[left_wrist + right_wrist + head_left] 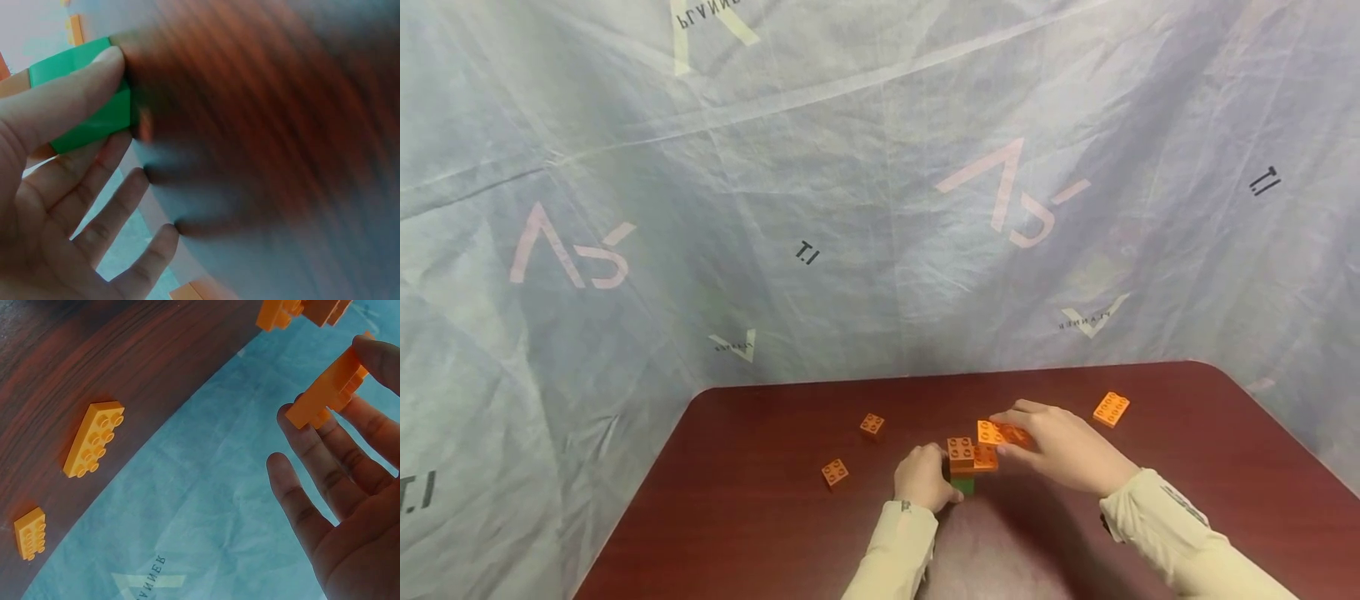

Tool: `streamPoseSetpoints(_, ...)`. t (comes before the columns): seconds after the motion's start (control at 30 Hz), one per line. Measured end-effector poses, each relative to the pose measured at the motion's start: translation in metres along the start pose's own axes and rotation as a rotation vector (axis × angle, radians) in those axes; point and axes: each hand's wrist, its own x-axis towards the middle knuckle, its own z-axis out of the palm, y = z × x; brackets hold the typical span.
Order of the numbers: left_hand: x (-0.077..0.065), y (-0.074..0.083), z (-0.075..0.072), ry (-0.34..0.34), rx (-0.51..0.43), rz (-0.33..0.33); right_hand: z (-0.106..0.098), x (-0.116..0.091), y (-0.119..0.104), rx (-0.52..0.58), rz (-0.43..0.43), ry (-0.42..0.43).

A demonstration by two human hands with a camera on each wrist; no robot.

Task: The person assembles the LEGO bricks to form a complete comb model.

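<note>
My left hand [921, 479] grips a green building brick [115, 109] at the base of a small stack, thumb on one side and fingers on the other. On top of the green brick sit a flat orange brick [987, 457] jutting right and a square orange brick [960, 448]. My right hand [1060, 446] pinches another flat orange brick [325, 390] between thumb and fingers, just above and right of the stack. Its studs are partly covered by the fingers. In the right wrist view, the held brick is apart from the stack.
Two small square orange bricks, one farther back [872, 426] and one nearer [835, 472], lie left of the stack. A lighter orange eight-stud brick [1111, 409] lies at the right. The brown table [737, 500] meets a grey printed cloth [880, 208] behind it.
</note>
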Motion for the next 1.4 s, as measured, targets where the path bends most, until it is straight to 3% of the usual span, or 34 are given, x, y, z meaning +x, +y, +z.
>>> streamPoseSetpoints(0.4,0.002,-0.005,0.000,-0.017,-0.004,-0.014,0.006,0.012,-0.010,0.014,-0.084,0.005)
streamPoseSetpoints(0.93,0.002,-0.007,0.005,-0.020,0.006,-0.009,0.016,0.021,-0.015,-0.031,-0.092,-0.035)
streamPoseSetpoints(1.4,0.005,-0.002,0.001,-0.033,0.017,-0.006,0.022,0.024,-0.014,-0.049,-0.120,-0.022)
